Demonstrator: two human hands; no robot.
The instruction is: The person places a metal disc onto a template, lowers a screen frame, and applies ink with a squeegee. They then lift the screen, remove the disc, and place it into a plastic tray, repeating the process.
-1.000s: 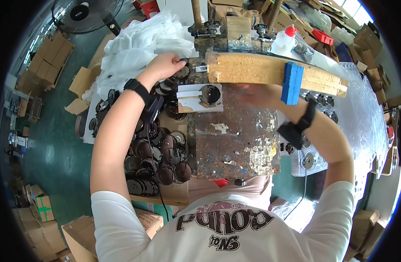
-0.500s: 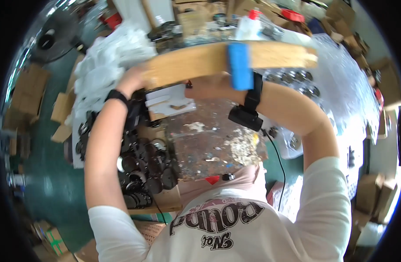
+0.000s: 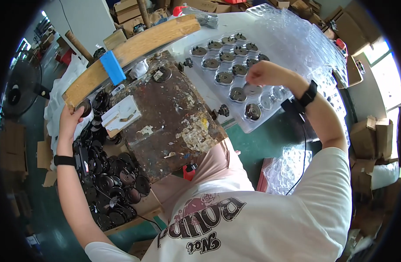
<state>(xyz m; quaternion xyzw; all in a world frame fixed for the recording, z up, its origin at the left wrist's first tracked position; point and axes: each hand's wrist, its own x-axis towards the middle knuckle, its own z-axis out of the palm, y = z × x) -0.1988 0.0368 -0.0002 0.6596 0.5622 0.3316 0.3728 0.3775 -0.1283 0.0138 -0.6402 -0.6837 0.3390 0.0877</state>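
My left hand [image 3: 68, 122], at the left end of the wooden bar, pinches a dark round metal disc [image 3: 84, 108] by its edge. Over the clear plastic tray [image 3: 249, 126] on the right, my right hand [image 3: 269, 73] has its fingers closed on a greyish metal disc [image 3: 252, 90]. That disc is low above the tray's round pockets, and whether it touches the bottom is hidden. Several discs with small posts fill other pockets. Below my left hand lies a heap of dark discs [image 3: 117, 179]. One more disc [image 3: 162, 74] rests on the stained work board [image 3: 165, 118].
The wooden bar [image 3: 152, 39] with a blue wrap [image 3: 112, 67] crosses above the board's far side. A white block [image 3: 122, 112] lies at the board's left edge. Black knobs [image 3: 223, 111] stick out on its right. Clear plastic sheets [image 3: 292, 35] cover the far right.
My hands have moved apart, from near the wooden bar: the left out to the disc heap, the right over the tray. The view has turned, bringing the tray fully into sight.
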